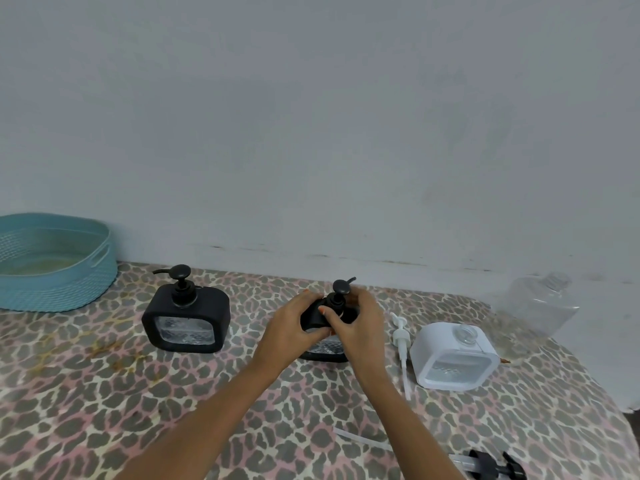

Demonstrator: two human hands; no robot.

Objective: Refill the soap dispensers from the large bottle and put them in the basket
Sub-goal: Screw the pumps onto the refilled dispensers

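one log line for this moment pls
left hand grips middle black dispenser | right hand grips its pump | white dispenser uncapped | basket: no dispenser visible

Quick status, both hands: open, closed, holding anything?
Left hand: closed, gripping the body of the middle black dispenser.
Right hand: closed, fingers and thumb pinching that dispenser's pump at the neck.
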